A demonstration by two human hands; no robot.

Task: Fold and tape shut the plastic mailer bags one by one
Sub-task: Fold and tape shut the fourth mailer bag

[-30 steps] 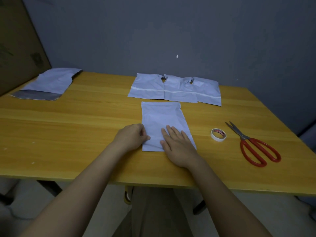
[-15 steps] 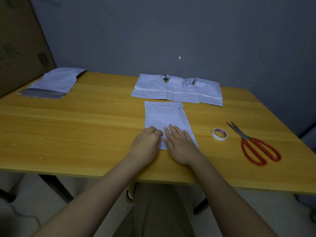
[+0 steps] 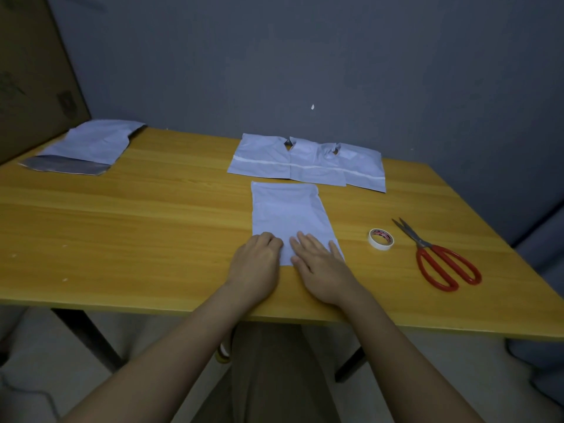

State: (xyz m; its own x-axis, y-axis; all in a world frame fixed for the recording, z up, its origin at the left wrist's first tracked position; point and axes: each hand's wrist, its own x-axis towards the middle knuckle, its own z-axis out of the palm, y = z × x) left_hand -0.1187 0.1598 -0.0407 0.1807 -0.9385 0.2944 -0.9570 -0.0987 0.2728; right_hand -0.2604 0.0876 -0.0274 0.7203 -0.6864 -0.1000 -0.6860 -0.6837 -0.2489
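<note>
A pale blue plastic mailer bag (image 3: 290,215) lies flat on the wooden table (image 3: 137,227) in front of me. My left hand (image 3: 256,265) covers its near left corner, fingers curled on the bag's edge. My right hand (image 3: 320,267) lies flat on the near right part of the bag, fingers straight and spread. Behind it, three mailer bags (image 3: 305,163) lie side by side in a row with a white strip across them. A white tape roll (image 3: 381,239) sits to the right of the bag, apart from my hands.
Red-handled scissors (image 3: 442,261) lie right of the tape roll. A stack of mailer bags (image 3: 88,145) rests at the table's far left corner, next to a cardboard sheet (image 3: 30,71) leaning on the wall. The table's front edge is just under my wrists.
My left hand has slid right from the bag's left edge onto its near left corner, close to my right hand. My right hand stays flat on the bag.
</note>
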